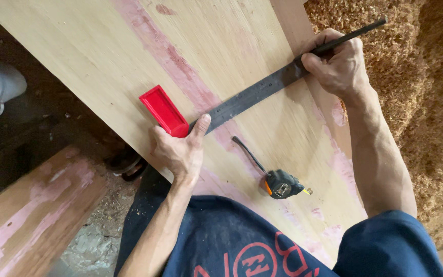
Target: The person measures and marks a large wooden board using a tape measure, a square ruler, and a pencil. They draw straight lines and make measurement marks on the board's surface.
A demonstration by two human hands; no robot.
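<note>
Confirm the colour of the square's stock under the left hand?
Red; the stock of the square shows best in the head view, with a dark metal blade.

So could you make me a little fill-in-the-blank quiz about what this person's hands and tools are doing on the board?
1. The left hand presses the square's ____ handle against the board's edge.
2. The right hand holds a ____ against the metal blade.
3. The tape measure lies on the plywood board, touched by ____ hand.

Missing words: red; pencil; neither
</note>
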